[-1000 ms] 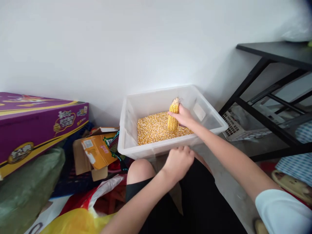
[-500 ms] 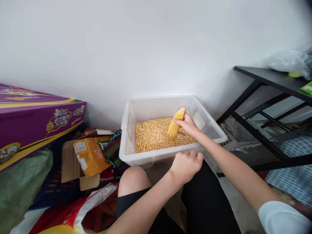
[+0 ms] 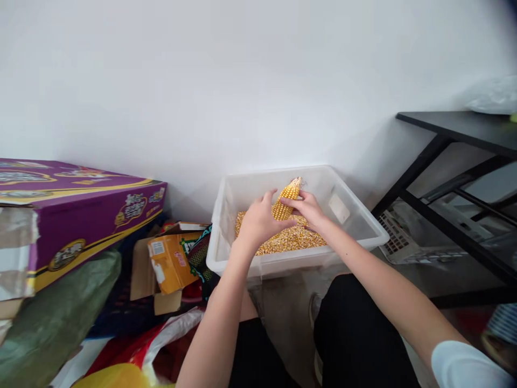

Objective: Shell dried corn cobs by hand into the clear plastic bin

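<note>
A yellow ear of corn (image 3: 286,203), tilted with its pale end up and to the right, is held over a translucent plastic bin (image 3: 234,265). My right hand (image 3: 305,207) grips the cob from its right side, thumb across the front. On the other side, my left hand (image 3: 260,218) has its thumb and fingers spread apart around the cob's lower left; whether it touches the kernels I cannot tell. Loose corn kernels (image 3: 293,241) cover the floor of the bin beneath both hands.
To the left stand a purple printed carton (image 3: 100,215), a torn orange box (image 3: 173,261) and a green plastic bag (image 3: 64,307). A black metal-framed table (image 3: 460,129) is on the right, with a white plastic basket (image 3: 398,237) below it. A white wall rises behind the bin.
My left hand has risen from my knee, where it was a fist, to the corn, and has opened. The right hand still holds the cob. The view has shifted slightly left.
</note>
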Demonstrator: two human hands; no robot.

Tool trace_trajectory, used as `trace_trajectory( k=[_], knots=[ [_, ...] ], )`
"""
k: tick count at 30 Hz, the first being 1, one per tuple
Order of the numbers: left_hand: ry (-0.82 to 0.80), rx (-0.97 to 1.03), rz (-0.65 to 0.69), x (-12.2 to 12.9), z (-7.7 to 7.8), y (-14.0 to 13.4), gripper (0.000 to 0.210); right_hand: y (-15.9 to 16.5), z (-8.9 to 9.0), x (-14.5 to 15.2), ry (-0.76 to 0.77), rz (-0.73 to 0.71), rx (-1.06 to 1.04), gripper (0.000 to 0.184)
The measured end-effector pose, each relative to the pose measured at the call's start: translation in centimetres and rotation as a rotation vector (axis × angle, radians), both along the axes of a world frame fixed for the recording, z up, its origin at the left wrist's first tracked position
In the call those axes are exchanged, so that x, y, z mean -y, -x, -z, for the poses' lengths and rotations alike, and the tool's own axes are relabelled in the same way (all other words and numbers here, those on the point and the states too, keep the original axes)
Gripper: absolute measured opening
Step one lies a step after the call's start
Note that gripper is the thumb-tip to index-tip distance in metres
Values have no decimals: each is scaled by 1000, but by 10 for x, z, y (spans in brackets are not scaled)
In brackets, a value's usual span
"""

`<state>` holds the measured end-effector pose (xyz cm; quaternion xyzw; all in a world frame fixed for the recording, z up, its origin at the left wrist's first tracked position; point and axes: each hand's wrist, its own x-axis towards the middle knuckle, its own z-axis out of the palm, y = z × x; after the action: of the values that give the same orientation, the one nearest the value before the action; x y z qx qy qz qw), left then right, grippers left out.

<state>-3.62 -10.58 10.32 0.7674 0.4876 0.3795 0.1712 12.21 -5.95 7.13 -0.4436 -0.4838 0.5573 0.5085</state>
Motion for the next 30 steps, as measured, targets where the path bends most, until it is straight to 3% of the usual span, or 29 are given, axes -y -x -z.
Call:
trace_trajectory(
  k=[4, 9, 13, 18, 21, 27, 30],
  knots=[
    [85, 118, 0, -27, 14, 9, 71, 16, -10, -7, 159, -132, -115, 35],
    [272, 526, 112, -29, 15, 31, 58, 23, -18, -19, 299, -236, -273, 27],
    [352, 758, 121, -25, 12, 38, 51, 28, -20, -20, 213, -251, -290, 18],
    [402, 830, 143, -25, 11, 30, 51, 34, -17, -15, 5, -315, -182, 18],
    [424, 883, 160, -25, 10, 24, 46, 38, -12, -11, -136, -266, -138, 23],
    [443, 980, 197, -24, 5, 17, 48, 49, -6, -10, -45, -117, -371, 30],
    [423, 994, 199, -23, 4, 14, 51, 55, -5, -9, -59, 43, -376, 29]
  ],
)
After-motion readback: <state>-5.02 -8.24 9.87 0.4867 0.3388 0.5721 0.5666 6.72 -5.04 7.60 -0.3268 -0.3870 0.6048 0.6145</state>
